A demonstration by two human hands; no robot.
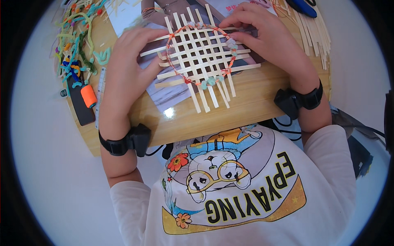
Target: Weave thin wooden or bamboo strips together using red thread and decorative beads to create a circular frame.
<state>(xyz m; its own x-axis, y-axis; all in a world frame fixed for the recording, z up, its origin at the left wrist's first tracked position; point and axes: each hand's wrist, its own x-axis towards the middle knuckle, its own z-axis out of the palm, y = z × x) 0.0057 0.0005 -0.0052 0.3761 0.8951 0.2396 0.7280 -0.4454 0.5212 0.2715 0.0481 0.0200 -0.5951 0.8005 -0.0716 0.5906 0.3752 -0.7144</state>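
Clutter sits at the far left of the table [254,98]: a tangle of coloured pipe cleaners [76,37], an orange spool [88,96] on a dark flat case, and a ruler [100,94] beside it. Next comes the left hand [125,65], its grip released, palm and fingers pressing flat on the left ends of the woven strip mat [199,57]. The mat lies mid-table on a printed sheet [172,92], an orange wire hoop [180,35] lying on its lattice. The right hand [266,37] pinches at the hoop's right edge; whether it truly grasps the wire I cannot tell. Loose strips [314,35] lie at the right. If either hand lifts, the unbound weave could slide apart, or a thin strip could snap under pressure.
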